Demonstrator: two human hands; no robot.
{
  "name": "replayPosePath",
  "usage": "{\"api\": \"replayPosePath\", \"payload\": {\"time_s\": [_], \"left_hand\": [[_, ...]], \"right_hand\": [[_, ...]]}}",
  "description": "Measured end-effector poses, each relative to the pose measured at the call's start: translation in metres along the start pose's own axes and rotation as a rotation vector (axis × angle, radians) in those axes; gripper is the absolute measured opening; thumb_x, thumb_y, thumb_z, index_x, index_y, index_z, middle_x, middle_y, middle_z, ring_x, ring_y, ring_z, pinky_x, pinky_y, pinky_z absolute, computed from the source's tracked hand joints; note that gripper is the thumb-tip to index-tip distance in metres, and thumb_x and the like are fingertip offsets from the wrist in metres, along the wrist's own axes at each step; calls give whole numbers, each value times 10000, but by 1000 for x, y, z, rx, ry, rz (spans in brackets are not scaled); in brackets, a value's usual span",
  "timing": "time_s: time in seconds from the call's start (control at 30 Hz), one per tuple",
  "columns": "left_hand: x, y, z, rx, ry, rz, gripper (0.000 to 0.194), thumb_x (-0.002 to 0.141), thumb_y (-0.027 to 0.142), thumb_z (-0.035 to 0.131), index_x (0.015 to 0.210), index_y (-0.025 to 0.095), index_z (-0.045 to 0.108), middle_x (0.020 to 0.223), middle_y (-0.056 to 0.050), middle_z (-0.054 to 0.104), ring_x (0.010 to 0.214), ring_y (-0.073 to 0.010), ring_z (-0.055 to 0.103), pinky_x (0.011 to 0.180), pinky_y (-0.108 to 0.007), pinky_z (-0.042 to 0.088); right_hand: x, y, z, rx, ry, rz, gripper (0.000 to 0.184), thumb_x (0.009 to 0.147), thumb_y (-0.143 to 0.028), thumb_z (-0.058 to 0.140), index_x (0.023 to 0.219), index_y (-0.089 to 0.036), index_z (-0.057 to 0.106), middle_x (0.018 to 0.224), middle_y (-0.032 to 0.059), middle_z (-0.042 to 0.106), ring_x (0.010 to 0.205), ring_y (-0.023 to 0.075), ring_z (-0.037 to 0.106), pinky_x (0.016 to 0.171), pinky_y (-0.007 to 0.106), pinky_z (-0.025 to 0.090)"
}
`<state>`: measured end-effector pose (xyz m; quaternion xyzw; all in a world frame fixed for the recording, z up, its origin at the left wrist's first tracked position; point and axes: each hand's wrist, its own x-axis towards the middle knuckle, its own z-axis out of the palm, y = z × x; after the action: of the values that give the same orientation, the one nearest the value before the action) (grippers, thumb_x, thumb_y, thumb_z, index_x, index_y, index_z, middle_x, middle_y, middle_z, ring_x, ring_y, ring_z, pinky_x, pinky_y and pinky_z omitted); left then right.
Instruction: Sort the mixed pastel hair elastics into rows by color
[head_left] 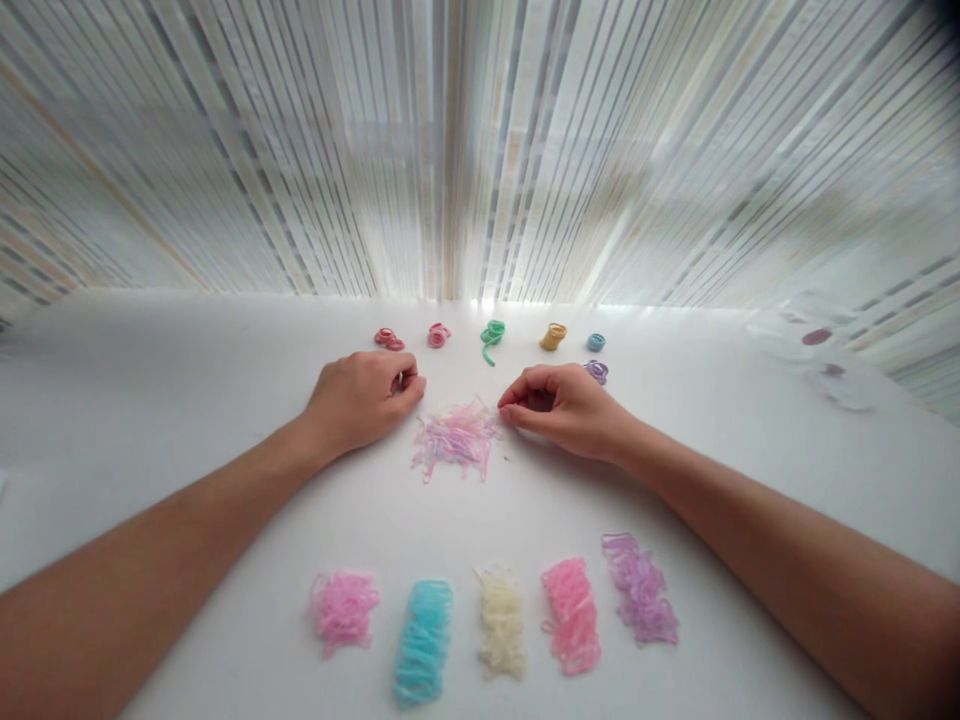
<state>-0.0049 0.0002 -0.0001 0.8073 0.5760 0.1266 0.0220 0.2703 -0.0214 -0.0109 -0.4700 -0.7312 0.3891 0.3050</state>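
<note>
A loose heap of pale pink and lilac rubber bands (457, 438) lies on the white table between my hands. My left hand (367, 400) rests at the heap's upper left, fingers curled in and thumb against the index finger; whatever it may hold is hidden. On the other side, my right hand (559, 405) pinches thumb and index fingertips together at the heap's right edge. Anything between those fingertips is too small to name. Just behind the right hand sits a small purple coil (596, 371), partly covered by it.
Nearer me lie sorted piles: pink (345, 610), turquoise (424, 640), cream (501, 622), bright pink (571, 615) and purple (643, 588). Behind stand small coils: red (389, 339), pink (439, 335), green (493, 334), yellow (553, 336), blue (596, 342). Clear plastic packaging (840, 385) lies right; a striped curtain (450, 150) hangs behind.
</note>
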Motion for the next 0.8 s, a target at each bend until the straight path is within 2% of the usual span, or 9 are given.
{"api": "replayPosePath", "payload": {"time_s": [0.17, 0.27, 0.37, 0.43, 0.6, 0.73, 0.8], "left_hand": [[0, 1, -1, 14, -2, -1, 296, 933, 459, 480, 770, 233, 580, 789, -19, 709, 732, -208, 614, 629, -341, 301], [0, 1, -2, 21, -3, 0, 304, 937, 462, 482, 773, 234, 599, 800, -24, 726, 738, -211, 632, 626, -340, 316], [0, 1, -2, 30, -1, 1, 302, 938, 457, 488, 779, 236, 619, 806, -26, 736, 751, -215, 646, 624, -338, 326], [0, 2, -2, 31, 0, 1, 297, 940, 448, 490, 784, 237, 629, 808, -25, 737, 757, -218, 650, 625, -337, 330], [-1, 2, -1, 18, -7, -4, 295, 939, 447, 492, 793, 235, 637, 813, -25, 737, 745, -216, 644, 624, -333, 323], [0, 2, -1, 11, -16, -10, 290, 932, 449, 487, 786, 234, 617, 817, -26, 734, 750, -213, 633, 626, -334, 308], [0, 2, -2, 10, -16, -13, 283, 926, 447, 486, 780, 235, 604, 806, -23, 726, 745, -211, 625, 628, -337, 306]], "right_hand": [[-1, 1, 0, 53, 17, 13, 216, 769, -347, 733, 830, -141, 758, 606, -15, 555, 581, 112, 436, 529, 271, 322], [1, 4, 0, 67, 121, -26, 189, 792, -349, 722, 822, -163, 726, 666, 3, 608, 587, 112, 439, 537, 276, 339], [2, 6, 1, 85, 244, -65, 158, 816, -334, 706, 837, -177, 699, 766, 36, 684, 637, 132, 531, 580, 286, 407], [0, 5, 2, 15, 275, -93, 114, 821, -294, 689, 830, -180, 695, 735, 28, 677, 647, 141, 558, 604, 291, 426], [-10, -1, 4, -252, 256, -197, 57, 798, -173, 648, 785, -182, 702, 657, -4, 643, 586, 119, 509, 611, 290, 411], [-17, -1, 3, -288, 172, -221, 115, 789, -167, 631, 779, -174, 746, 712, 22, 652, 602, 125, 527, 594, 286, 409], [-17, 1, -1, -283, 176, -194, 157, 785, -169, 613, 798, -170, 770, 768, 39, 666, 606, 125, 532, 592, 289, 408]]}}
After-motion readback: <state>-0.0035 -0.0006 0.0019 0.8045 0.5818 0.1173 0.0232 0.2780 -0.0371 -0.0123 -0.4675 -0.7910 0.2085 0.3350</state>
